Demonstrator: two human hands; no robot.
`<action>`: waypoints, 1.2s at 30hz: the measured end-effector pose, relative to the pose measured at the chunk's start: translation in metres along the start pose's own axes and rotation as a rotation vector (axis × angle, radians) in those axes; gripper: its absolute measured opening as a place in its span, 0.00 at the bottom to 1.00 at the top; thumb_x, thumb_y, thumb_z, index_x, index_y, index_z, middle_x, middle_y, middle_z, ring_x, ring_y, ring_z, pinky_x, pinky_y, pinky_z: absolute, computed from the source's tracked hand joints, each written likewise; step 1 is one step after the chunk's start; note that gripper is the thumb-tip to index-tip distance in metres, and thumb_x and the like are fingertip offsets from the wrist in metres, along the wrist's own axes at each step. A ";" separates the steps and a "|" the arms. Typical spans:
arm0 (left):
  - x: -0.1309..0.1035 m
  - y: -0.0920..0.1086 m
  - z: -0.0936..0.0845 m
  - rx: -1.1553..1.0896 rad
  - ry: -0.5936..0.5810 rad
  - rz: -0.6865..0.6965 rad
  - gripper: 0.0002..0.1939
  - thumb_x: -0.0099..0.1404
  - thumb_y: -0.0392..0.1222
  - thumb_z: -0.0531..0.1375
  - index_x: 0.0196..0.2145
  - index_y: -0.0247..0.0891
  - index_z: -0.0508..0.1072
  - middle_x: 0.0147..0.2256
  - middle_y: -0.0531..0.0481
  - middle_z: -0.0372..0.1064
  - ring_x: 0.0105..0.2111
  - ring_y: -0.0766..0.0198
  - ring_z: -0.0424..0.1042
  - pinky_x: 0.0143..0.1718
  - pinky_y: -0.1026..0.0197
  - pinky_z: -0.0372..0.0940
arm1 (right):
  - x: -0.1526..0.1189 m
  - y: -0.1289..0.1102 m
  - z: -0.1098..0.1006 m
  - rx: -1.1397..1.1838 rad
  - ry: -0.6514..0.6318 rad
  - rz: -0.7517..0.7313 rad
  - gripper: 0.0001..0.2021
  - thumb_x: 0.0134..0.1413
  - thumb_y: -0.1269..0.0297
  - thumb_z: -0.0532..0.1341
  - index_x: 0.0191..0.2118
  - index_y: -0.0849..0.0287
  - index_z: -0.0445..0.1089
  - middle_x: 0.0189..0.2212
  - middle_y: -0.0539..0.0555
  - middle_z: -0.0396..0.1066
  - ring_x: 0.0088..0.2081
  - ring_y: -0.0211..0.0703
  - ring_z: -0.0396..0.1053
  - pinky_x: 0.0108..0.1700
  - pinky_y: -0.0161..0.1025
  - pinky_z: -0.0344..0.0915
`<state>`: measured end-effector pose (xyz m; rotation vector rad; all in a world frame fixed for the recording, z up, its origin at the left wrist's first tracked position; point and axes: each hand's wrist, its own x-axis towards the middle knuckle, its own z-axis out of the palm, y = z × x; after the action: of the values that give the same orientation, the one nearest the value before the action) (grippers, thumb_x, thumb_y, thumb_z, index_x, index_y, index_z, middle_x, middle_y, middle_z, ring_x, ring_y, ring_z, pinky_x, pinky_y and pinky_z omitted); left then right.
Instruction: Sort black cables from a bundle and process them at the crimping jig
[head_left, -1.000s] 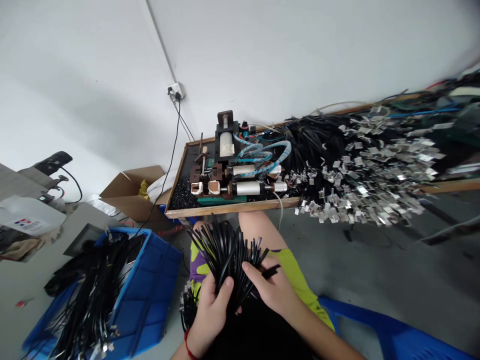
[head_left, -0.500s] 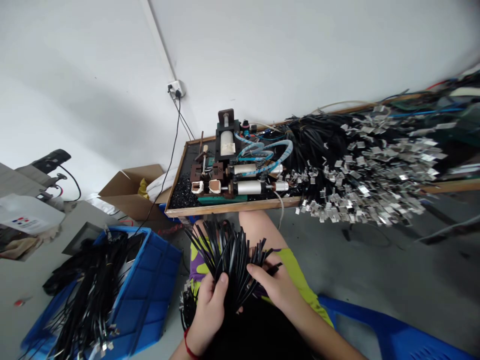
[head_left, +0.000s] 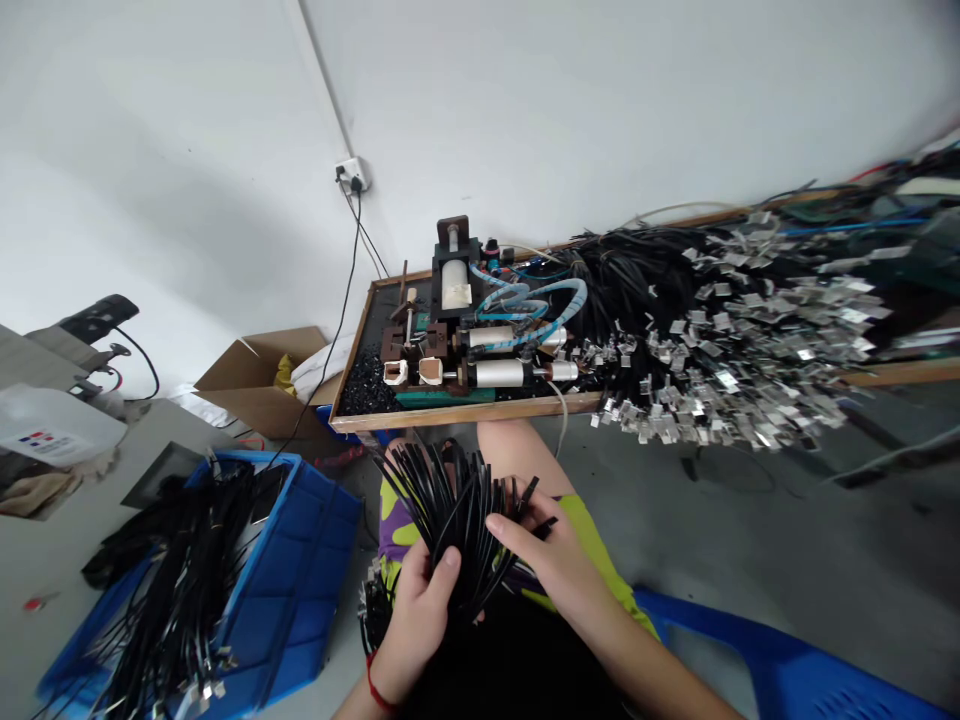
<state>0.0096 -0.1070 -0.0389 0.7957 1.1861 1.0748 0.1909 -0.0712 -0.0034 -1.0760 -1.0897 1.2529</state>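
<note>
A thick bundle of black cables (head_left: pixel 461 510) fans out above my lap, its loose ends pointing away from me. My left hand (head_left: pixel 427 600) is wrapped round the lower part of the bundle, thumb lying across the front. On the right side of the same bundle, my right hand (head_left: pixel 536 545) is closed on several strands, thumb in front and fingers partly hidden behind them. Metal-tipped cable ends (head_left: pixel 375 605) show beside my left wrist. Beyond my knees, a pneumatic machine (head_left: pixel 472 330) with silver cylinders and blue hoses sits on the wood-edged bench (head_left: pixel 450 412).
A large heap of black cables with metal terminals (head_left: pixel 735 350) covers the bench's right side and overhangs its front edge. At left, a blue crate (head_left: pixel 296 560) holds more cables, with a cardboard box (head_left: pixel 251 385) behind it. A blue stool (head_left: pixel 750 645) stands at lower right.
My right hand has shifted slightly left and up along the strands, and the cable ends have spread a little differently. My left hand keeps its grip.
</note>
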 end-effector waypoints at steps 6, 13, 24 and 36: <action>0.001 0.008 0.006 0.012 -0.058 0.006 0.39 0.47 0.66 0.82 0.45 0.36 0.78 0.28 0.54 0.79 0.18 0.65 0.74 0.19 0.62 0.73 | 0.002 -0.009 0.004 0.019 -0.066 0.045 0.09 0.54 0.55 0.71 0.32 0.54 0.77 0.29 0.51 0.77 0.34 0.50 0.74 0.38 0.43 0.70; 0.007 0.011 0.007 0.037 -0.087 -0.015 0.35 0.51 0.72 0.78 0.32 0.37 0.74 0.19 0.54 0.74 0.14 0.64 0.72 0.16 0.65 0.66 | 0.002 -0.007 0.005 0.058 0.033 0.070 0.08 0.50 0.57 0.72 0.30 0.54 0.78 0.24 0.50 0.74 0.29 0.49 0.70 0.35 0.43 0.69; 0.007 0.012 0.010 0.031 -0.117 -0.050 0.36 0.49 0.71 0.80 0.37 0.35 0.81 0.22 0.53 0.76 0.17 0.65 0.72 0.19 0.63 0.70 | 0.005 0.000 -0.003 0.206 0.006 0.085 0.07 0.49 0.61 0.73 0.31 0.55 0.77 0.28 0.49 0.71 0.32 0.46 0.67 0.38 0.41 0.63; 0.001 0.011 0.012 0.036 -0.060 -0.003 0.34 0.48 0.69 0.81 0.34 0.37 0.79 0.25 0.54 0.76 0.19 0.66 0.71 0.21 0.63 0.73 | 0.006 -0.011 0.004 -0.025 0.078 0.096 0.09 0.50 0.59 0.74 0.35 0.54 0.77 0.31 0.49 0.77 0.37 0.51 0.76 0.44 0.44 0.73</action>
<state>0.0190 -0.1022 -0.0269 0.8490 1.1580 1.0228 0.1892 -0.0659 0.0083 -1.1984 -1.0076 1.2649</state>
